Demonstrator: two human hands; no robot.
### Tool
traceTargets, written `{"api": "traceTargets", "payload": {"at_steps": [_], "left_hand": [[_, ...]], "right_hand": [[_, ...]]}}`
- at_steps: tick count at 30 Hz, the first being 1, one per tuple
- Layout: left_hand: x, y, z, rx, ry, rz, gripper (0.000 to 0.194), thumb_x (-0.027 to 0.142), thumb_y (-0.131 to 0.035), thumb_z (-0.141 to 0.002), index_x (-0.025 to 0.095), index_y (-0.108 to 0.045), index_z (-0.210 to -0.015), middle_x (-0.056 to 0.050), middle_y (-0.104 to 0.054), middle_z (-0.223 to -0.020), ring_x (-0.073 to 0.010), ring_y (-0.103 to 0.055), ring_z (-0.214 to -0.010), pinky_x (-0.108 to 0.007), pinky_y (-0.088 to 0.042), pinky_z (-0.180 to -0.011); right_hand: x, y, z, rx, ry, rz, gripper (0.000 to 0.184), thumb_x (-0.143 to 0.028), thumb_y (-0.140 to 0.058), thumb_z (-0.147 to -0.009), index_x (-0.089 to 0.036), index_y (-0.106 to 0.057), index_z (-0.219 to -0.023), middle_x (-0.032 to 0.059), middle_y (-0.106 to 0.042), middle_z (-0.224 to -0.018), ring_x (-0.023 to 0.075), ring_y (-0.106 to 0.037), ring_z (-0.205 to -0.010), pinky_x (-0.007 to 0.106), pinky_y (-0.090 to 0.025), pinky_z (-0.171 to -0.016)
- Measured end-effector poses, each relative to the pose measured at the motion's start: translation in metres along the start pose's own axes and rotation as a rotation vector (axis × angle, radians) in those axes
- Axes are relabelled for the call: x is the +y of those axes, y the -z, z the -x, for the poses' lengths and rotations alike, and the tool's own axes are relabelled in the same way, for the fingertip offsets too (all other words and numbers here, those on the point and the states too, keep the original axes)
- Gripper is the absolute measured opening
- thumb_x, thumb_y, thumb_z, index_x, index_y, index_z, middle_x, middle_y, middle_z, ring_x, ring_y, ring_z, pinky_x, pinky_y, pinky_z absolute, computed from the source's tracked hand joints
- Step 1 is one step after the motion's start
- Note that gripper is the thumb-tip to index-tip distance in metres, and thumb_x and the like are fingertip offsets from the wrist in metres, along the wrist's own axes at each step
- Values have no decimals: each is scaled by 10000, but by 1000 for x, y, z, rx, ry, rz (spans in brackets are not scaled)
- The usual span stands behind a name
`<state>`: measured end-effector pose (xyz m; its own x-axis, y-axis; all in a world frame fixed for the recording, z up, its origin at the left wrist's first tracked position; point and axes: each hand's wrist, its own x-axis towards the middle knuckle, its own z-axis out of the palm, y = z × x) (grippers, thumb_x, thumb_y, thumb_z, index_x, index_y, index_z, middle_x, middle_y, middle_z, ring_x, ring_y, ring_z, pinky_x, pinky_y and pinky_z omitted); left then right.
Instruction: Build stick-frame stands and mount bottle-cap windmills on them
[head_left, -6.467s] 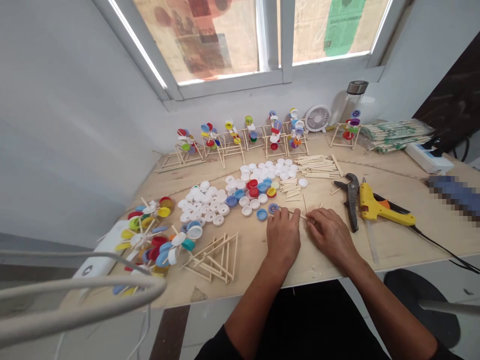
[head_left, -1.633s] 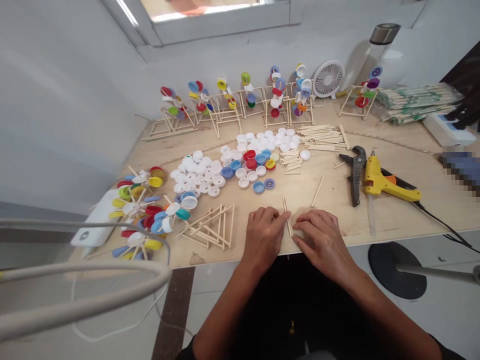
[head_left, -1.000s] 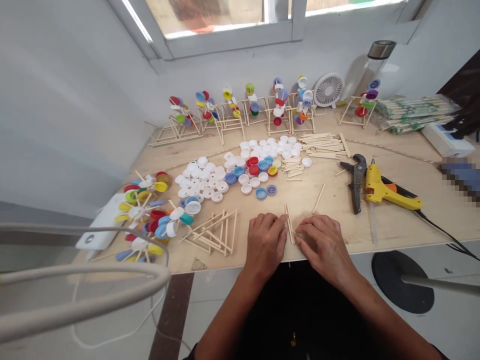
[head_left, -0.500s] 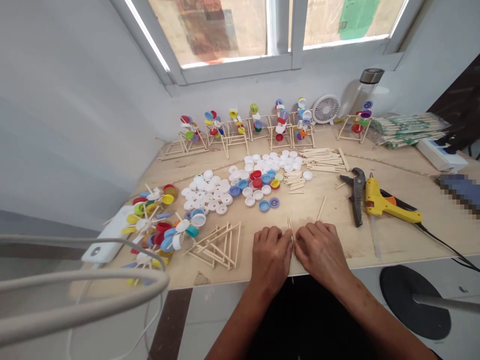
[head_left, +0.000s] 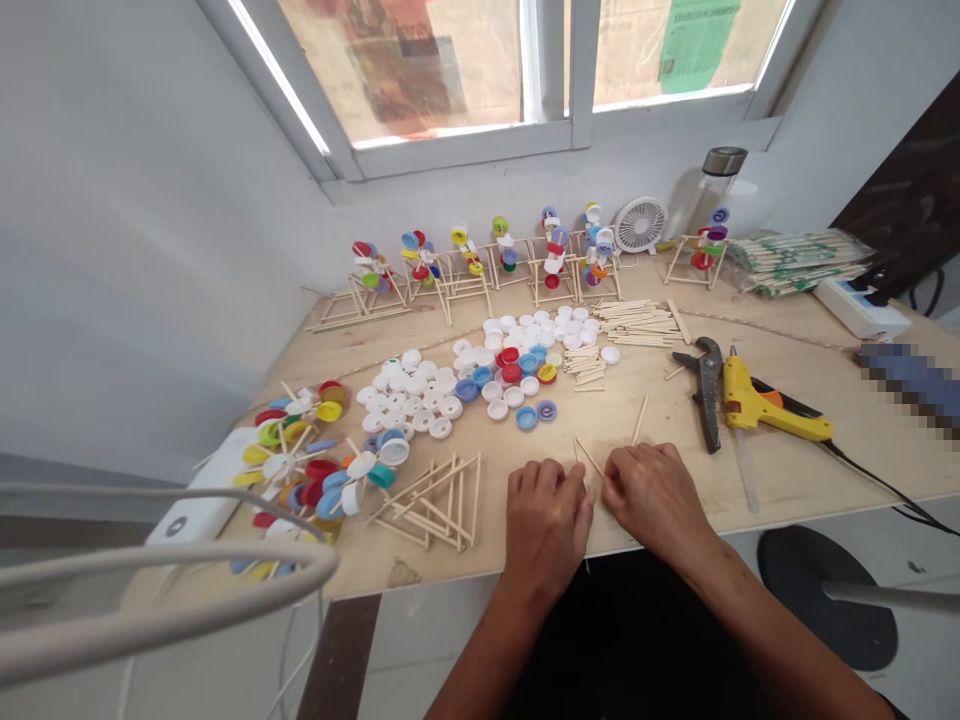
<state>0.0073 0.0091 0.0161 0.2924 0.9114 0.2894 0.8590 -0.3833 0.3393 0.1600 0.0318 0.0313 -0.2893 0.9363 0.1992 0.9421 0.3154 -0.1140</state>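
L hand (head_left: 546, 525), R hand (head_left: 655, 495), pressed together on wood sticks (head_left: 587, 462), plastic caps (head_left: 512, 373) nearby

Wooden sticks (head_left: 586, 458) now look splayed into a V beside the right hand (head_left: 656, 500)

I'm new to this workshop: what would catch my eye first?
A row of small wooden-stick frames carrying multicoloured plastic bottle-cap wheels stands along the back wall. Below it, round white plastic caps spread across the middle of the plywood table. At the front edge, the left hand and right hand work around thin wooden sticks.
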Motion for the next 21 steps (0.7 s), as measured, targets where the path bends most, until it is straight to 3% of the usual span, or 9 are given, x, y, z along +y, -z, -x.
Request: {"api": "traceTargets", "payload": {"at_steps": [7, 21], "left_hand": [[0, -2, 0, 29, 8, -8, 303, 338, -600, -818, 204, -607, -1090, -60, -568, -908, -228, -499, -842, -386, -379, -756], [1, 2, 2, 21, -9, 7, 277, 222, -554, -827, 193, -603, -1098, -59, -574, -897, -224, -500, -840, -386, -375, -757]], "right_hand": [[7, -2, 6, -4, -44, -65, 116, -148, -544, -775, -191, -601, -684, 20, -654, -654, 208, -582, -700, 329, -271, -689], [7, -3, 4, 72, 30, -58, 128, -131, -551, -770, -183, -592, -660, 26, -640, -639, 191, -565, -674, 322, -253, -690]]}}
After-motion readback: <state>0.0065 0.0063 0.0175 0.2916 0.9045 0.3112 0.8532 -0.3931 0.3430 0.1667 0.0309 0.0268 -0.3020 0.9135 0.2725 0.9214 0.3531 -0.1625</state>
